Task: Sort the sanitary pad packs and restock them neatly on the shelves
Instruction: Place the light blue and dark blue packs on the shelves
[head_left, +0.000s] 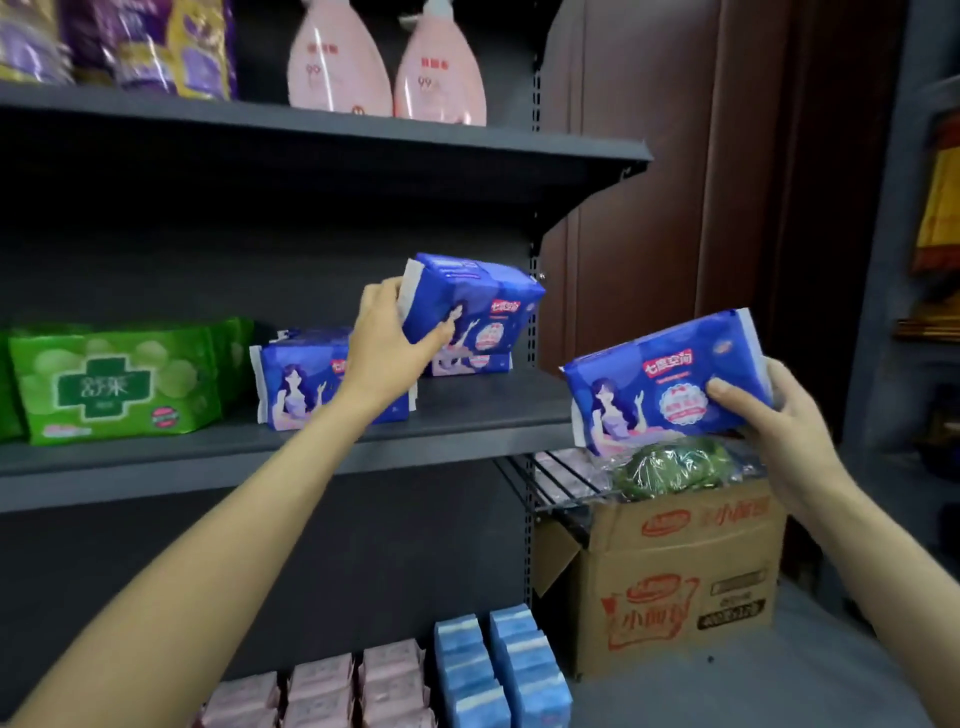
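The left hand gripped a blue pack by its left end, thumb on the printed face and fingers behind. The pack was held tilted above the middle shelf, over another blue pack lying at the right end of that shelf. This position suggested a stacking step: the held pack appeared destined for the top of that one, so that like goods stay grouped.

The right hand gripped a second blue pack at its right end, thumb across the front. This pack was held clear of the shelf, to the right of the unit and above the carton. It was probably kept in reserve for the next placement.

A further blue pack lay face-up on the same shelf, partly behind the left forearm. The green packs stood just left of it as a separate group, so sorting by brand seemed well advanced on this level.

The carton stood open on the floor beside the unit, with a green wrapped item on top. It likely served as the supply point, within reach of the right hand.

On the bottom shelf, pink packs and light-blue packs sat in rows.
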